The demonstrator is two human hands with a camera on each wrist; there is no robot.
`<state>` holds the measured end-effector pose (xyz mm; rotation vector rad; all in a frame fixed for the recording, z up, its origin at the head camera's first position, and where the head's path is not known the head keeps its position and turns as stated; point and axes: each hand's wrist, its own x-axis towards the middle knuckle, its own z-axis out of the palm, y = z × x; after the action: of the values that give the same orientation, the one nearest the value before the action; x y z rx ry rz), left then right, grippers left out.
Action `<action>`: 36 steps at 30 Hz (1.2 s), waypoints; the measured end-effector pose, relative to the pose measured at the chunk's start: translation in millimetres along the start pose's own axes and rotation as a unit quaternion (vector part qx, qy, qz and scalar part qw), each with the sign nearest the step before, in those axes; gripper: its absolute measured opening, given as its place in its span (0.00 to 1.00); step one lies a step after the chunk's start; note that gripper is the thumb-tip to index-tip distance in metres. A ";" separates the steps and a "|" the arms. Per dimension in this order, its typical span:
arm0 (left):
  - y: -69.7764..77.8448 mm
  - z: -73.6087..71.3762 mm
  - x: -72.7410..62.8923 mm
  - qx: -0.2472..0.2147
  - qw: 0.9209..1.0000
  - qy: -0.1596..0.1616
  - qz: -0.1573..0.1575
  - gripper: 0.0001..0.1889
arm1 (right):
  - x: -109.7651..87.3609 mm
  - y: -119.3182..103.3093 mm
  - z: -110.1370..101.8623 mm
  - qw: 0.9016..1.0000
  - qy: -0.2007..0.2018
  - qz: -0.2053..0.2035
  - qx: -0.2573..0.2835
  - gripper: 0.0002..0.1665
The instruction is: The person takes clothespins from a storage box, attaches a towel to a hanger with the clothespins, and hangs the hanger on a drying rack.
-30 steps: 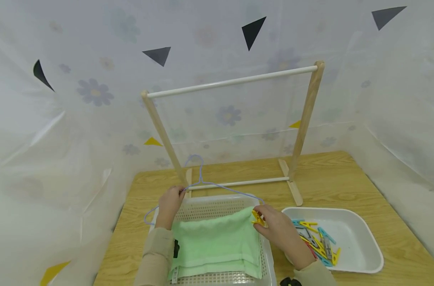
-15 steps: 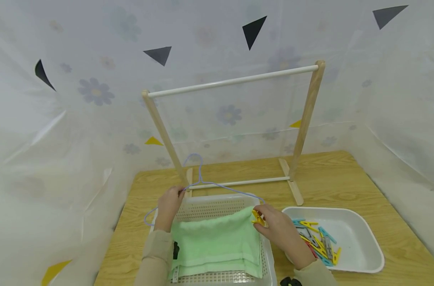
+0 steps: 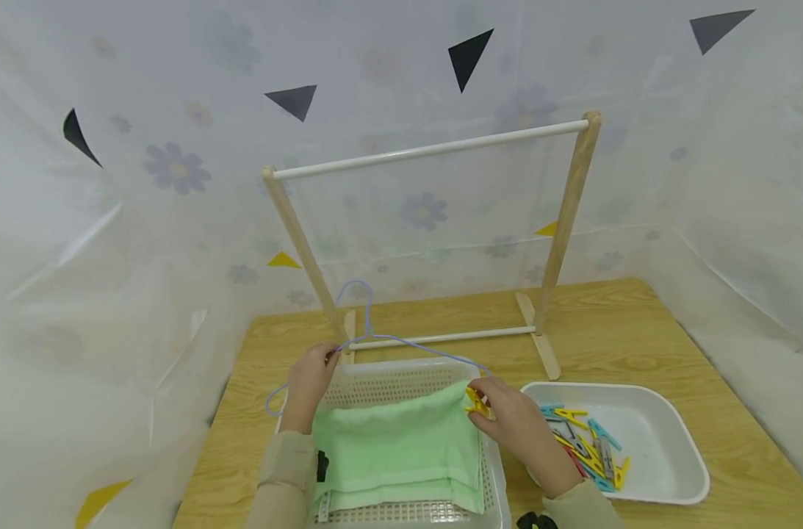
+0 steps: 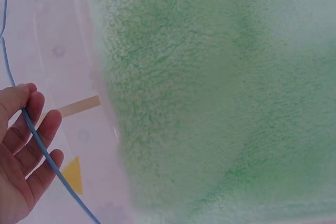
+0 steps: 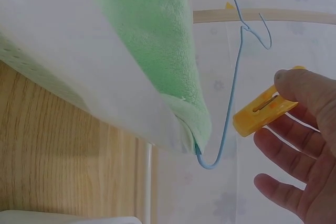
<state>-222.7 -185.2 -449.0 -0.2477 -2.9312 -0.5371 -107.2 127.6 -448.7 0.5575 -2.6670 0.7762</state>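
My left hand point(image 3: 310, 386) pinches the left shoulder of a blue wire clothes hanger point(image 3: 369, 308). In the left wrist view the wire point(image 4: 39, 142) runs between thumb and fingers. A light green towel point(image 3: 394, 448) hangs folded over the hanger's lower bar, above a white basket point(image 3: 497, 470). Between thumb and fingers of my right hand point(image 3: 516, 426) is a yellow clothespin point(image 5: 262, 111), near the towel's upper right corner. The right wrist view shows the clothespin apart from the towel and the wire. There the hanger's end point(image 5: 209, 167) curves into the towel's fold.
A white tub point(image 3: 665, 455) at the right holds several clothespins point(image 3: 593, 452) in yellow, blue, grey and red. Behind the basket stands a wooden rack with a white top rail point(image 3: 434, 150) and lower bar point(image 3: 454, 337), on the wood-grain table point(image 3: 639, 330).
The left hand has shifted slightly left, and the hanger's hook has moved slightly up and left with it. My right hand and its clothespin stay nearly still.
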 end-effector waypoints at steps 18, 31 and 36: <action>7.4 -17.2 -7.2 -0.035 0.998 0.042 0.041 0.09 | -0.2 -1.1 -0.9 1.000 -0.004 0.022 0.004 0.21; 6.5 -20.3 -11.2 -0.049 0.997 0.045 0.048 0.08 | 0.2 -1.4 -0.3 1.000 -0.007 0.022 0.008 0.21; 6.9 -24.0 -13.8 -0.064 0.995 0.047 0.059 0.07 | 0.1 -1.0 1.0 1.000 -0.002 0.021 0.012 0.21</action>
<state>-205.1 -189.4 -426.9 -0.3977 -2.7746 -0.6993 -107.0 126.2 -449.0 0.5102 -2.6849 0.8208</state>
